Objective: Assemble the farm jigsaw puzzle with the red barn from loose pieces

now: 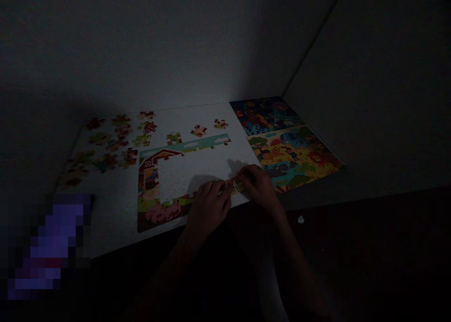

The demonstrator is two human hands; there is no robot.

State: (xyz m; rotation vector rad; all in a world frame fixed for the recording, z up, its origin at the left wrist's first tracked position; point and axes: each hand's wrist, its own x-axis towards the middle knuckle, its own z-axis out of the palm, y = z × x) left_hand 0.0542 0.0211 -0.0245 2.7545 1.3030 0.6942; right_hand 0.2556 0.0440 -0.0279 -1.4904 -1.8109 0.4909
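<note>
A half-built farm jigsaw [151,171] lies on the white table [116,209], with its top, left and bottom borders joined and the middle bare. My left hand [207,207] rests at the bottom border's right end, fingers curled. My right hand [259,185] is just to its right, fingers closed on a small puzzle piece [234,185] held between both hands at the table's front edge. What the left fingers grip is hard to make out in the dim light.
Several loose puzzle pieces [112,143] are scattered at the table's back left, a few more [199,130] above the farm jigsaw. Two finished puzzles [292,153] lie at the right, by the wall corner. A blurred purple patch [52,247] sits at lower left.
</note>
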